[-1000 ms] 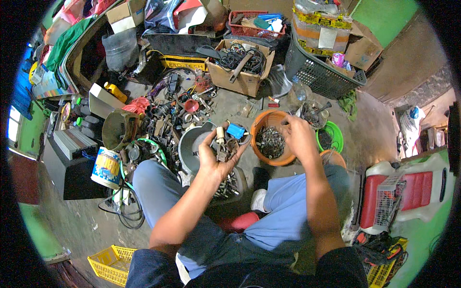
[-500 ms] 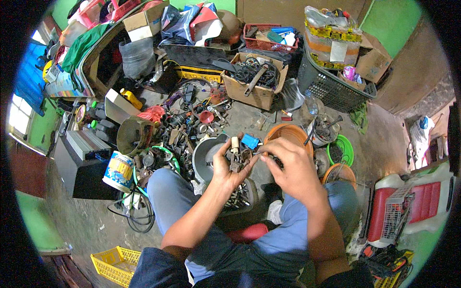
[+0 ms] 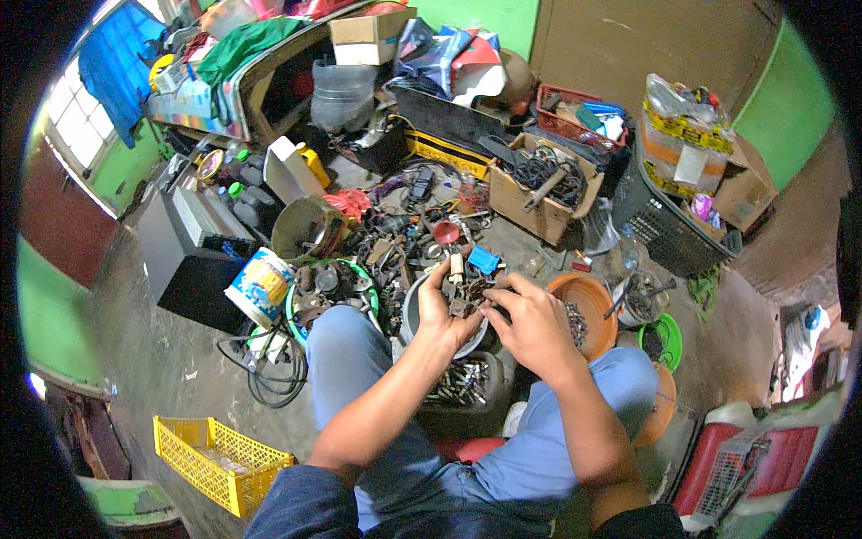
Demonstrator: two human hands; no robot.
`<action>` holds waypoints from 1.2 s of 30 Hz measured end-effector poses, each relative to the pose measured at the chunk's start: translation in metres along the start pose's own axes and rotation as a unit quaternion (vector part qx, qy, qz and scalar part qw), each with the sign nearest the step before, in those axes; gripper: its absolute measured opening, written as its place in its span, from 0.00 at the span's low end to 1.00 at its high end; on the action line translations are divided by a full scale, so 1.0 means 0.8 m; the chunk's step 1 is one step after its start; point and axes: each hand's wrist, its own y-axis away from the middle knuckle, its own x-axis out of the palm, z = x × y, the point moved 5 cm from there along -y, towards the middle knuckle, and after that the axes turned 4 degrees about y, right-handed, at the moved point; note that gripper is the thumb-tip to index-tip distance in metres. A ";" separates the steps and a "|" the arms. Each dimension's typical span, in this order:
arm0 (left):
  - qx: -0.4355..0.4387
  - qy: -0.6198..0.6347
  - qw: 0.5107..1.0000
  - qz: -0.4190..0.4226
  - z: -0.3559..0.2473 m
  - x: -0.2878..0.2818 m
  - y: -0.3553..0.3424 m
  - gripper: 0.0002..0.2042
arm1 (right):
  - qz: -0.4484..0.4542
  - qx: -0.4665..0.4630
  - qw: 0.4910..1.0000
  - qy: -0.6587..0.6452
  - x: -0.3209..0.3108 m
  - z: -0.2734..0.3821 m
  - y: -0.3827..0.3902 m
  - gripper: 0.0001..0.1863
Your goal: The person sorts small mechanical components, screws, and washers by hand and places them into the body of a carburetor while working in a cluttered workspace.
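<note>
My left hand (image 3: 436,316) is cupped palm up around a handful of small parts. Among them are a white cylinder-shaped piece (image 3: 456,266), a blue plastic block (image 3: 484,260) and dark, dirty metal bits (image 3: 464,304). At the right side of that handful, my right hand (image 3: 532,325) has thumb and fingertips pinched together; what lies between them is too small to make out. Beneath the left hand is a grey bowl (image 3: 412,314). Nearer my lap, a dark tray holds small metal pieces (image 3: 460,382).
An orange basin (image 3: 603,310) with small bits stands right of my hands, beside a green bowl (image 3: 670,329). A heap of mixed parts (image 3: 395,234) spreads ahead. Farther back is a cardboard box of cables (image 3: 528,208). A yellow crate (image 3: 220,465) lies at lower left.
The view has turned, so the surroundings sit farther right and lower. My right fingers have moved in closer to the parts in my left palm.
</note>
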 end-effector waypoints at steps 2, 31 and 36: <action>0.032 0.012 0.999 -0.006 -0.018 -0.008 -0.002 0.16 | 0.021 0.015 1.000 -0.006 0.009 0.008 -0.010 0.12; 0.100 0.035 0.992 -0.063 -0.062 -0.014 -0.012 0.17 | -0.166 -0.100 0.964 -0.180 0.007 0.029 -0.030 0.14; 0.102 0.026 0.988 -0.113 -0.045 -0.005 -0.008 0.17 | -0.224 -0.103 0.961 -0.126 -0.030 0.013 -0.024 0.13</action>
